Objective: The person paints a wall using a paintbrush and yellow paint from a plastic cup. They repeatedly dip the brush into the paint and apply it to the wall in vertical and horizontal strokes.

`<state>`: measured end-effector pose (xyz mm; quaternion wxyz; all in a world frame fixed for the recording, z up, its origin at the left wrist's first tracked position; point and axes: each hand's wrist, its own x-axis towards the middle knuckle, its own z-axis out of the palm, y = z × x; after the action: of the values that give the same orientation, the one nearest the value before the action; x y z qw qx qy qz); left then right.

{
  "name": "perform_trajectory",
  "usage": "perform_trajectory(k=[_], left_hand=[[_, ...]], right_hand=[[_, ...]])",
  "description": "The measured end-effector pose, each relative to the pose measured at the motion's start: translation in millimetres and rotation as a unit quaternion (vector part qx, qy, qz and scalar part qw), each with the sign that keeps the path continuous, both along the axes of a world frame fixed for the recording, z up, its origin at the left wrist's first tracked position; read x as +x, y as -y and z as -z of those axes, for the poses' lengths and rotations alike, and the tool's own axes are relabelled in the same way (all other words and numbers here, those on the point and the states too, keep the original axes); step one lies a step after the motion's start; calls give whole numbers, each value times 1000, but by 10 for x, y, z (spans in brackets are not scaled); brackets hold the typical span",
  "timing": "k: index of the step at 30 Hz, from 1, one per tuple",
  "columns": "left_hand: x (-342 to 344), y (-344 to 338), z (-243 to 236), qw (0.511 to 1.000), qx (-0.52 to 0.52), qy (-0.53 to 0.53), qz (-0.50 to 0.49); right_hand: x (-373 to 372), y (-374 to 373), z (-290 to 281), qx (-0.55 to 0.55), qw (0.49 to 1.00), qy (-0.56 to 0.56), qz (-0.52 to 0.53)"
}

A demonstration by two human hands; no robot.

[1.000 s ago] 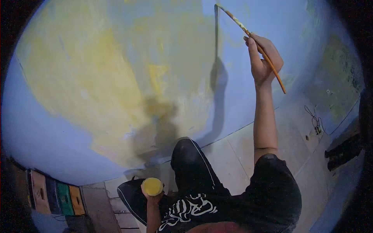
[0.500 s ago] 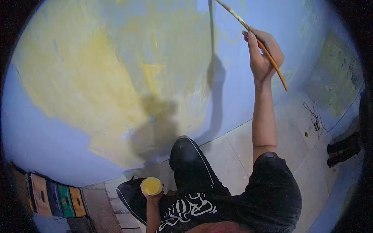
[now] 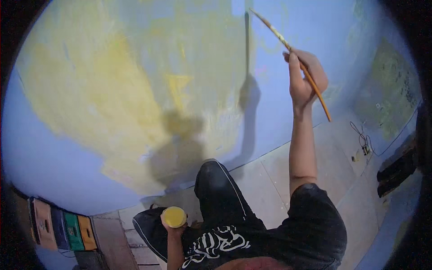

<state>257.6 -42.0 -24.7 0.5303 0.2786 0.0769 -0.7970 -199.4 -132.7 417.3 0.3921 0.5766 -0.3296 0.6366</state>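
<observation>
I see the right hand gripping a long paintbrush high so its tip reaches the blue and yellow wall. The left hand wraps around a yellow paint cup down low, close for dipping.

Single view: head-worn fisheye, looking down and forward. Wall close, filling upper frame, edges curving toward rim. Floor across lower right; knees and torso at bottom edge. Right hand raised near top right, left hand near bottom centre-left. No second view to compare.
</observation>
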Motion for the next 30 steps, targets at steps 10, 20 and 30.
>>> perform_trajectory(k=[10,20,30], left_hand=[[138,3,630,991,-66,104,-43],[-77,35,-106,998,18,46,-42],[32,11,371,792,-315,522,-20]], right_hand=[[13,115,-48,19,1000,-5,16],[-99,148,-180,-27,998,-44,28],[31,-35,91,70,997,26,-4]])
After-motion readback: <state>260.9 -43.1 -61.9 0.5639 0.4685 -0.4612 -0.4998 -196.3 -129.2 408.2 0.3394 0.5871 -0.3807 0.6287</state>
